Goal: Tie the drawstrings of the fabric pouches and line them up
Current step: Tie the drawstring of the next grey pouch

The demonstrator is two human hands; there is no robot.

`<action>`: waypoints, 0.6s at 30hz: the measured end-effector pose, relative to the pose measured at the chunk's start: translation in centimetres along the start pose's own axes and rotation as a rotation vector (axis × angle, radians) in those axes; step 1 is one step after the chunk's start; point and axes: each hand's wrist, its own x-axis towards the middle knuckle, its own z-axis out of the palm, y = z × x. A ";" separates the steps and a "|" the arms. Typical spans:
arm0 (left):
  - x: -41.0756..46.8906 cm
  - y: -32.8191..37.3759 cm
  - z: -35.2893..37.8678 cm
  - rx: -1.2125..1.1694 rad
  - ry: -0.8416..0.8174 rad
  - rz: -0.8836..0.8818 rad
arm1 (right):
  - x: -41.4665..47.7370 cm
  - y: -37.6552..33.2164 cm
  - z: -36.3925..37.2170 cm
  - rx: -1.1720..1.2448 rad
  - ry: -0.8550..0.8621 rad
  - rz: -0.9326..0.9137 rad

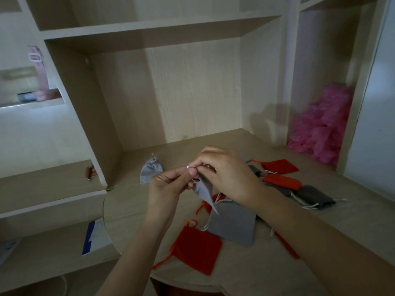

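Note:
A small light grey pouch [204, 192] hangs in the air over the desk. My left hand [168, 184] and my right hand [226, 174] both pinch its drawstring at the gathered top. Another light grey pouch [150, 170], its top gathered, lies alone on the desk at the far left. Below my hands lie a larger grey pouch [233, 223] and a red pouch [197, 249]. Further right lie two red pouches [280, 166] [282, 182] and a dark grey pouch [314, 198], all with loose strings.
The wooden desk [149, 212] sits inside a shelf unit with a back wall and side panels. A pink fluffy bundle [322, 124] fills the right alcove. A lower ledge at left holds a small red item [90, 173]; a blue-and-white sheet [94, 236] lies below it.

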 end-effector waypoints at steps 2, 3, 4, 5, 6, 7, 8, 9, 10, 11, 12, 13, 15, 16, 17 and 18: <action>0.0 0.0 0.2 0.010 0.039 0.033 | -0.1 -0.2 -0.2 0.006 0.010 -0.015; 0.1 -0.1 0.2 0.001 0.056 0.043 | 0.0 -0.3 -0.3 0.027 0.008 -0.011; 0.1 -0.1 0.3 -0.012 0.063 0.046 | 0.0 -0.5 -0.4 0.050 -0.005 0.002; 0.1 -0.1 0.3 -0.021 0.061 0.045 | 0.1 -0.6 -0.5 0.068 -0.023 0.022; 0.1 -0.2 0.3 -0.028 0.055 0.041 | 0.2 -0.7 -0.6 0.084 -0.035 0.057; 0.1 -0.2 0.3 -0.039 0.048 0.037 | 0.2 -0.7 -0.6 0.108 -0.035 0.107; 0.1 -0.2 0.3 -0.053 0.038 0.034 | 0.2 -0.7 -0.7 0.151 -0.023 0.170; 0.1 -0.2 0.3 -0.065 0.027 0.035 | 0.2 -0.7 -0.7 0.216 -0.006 0.231; 0.1 -0.1 0.3 -0.072 0.009 0.040 | 0.3 -0.5 -0.8 0.291 0.003 0.285; 0.1 -0.1 0.3 -0.071 -0.011 0.047 | 0.3 -0.3 -0.8 0.366 -0.015 0.332; 0.1 0.0 0.3 -0.063 -0.037 0.053 | 0.3 -0.2 -1.0 0.432 -0.061 0.367; 0.1 0.0 0.3 -0.049 -0.064 0.062 | 0.4 0.0 -1.1 0.488 -0.118 0.387; 0.3 0.0 0.3 -0.038 -0.115 0.073 | 0.4 0.4 -1.3 0.584 -0.191 0.398; 0.3 0.0 0.2 -0.036 -0.130 0.075 | 0.4 0.5 -1.3 0.626 -0.210 0.404; 0.4 -0.1 0.2 -0.025 -0.133 0.078 | 0.4 0.5 -1.3 0.665 -0.225 0.412; 0.4 -0.2 0.2 -0.009 -0.133 0.084 | 0.4 0.5 -1.4 0.689 -0.240 0.419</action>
